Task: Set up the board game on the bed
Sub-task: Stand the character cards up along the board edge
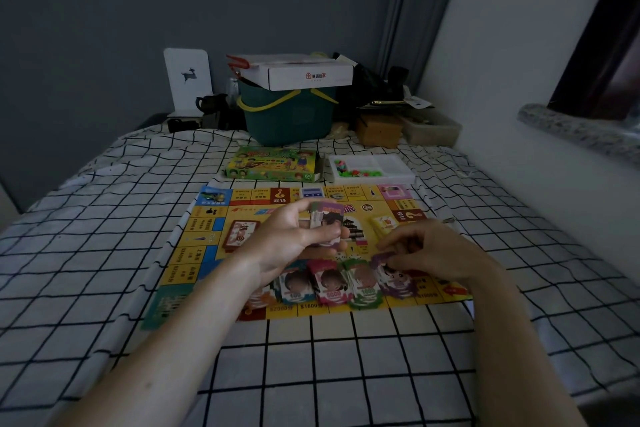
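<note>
Dim bedroom, checked bedsheet [104, 218] with the game board [207, 246] spread flat on it. Paper money looks thin, light and slippery, best pinched by its edges. Left hand [294, 236] grips a stack of bills [327, 222]; right hand [433, 253] pinches a purple bill [382, 257] over the sorted piles [332, 282]

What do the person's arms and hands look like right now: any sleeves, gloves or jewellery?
Both forearms are bare up to the frame edge, so no sleeves show. The left hand and right hand wear no gloves. No watch, bracelet or ring is visible on either wrist or on the fingers, though the dim light hides fine detail.
</note>
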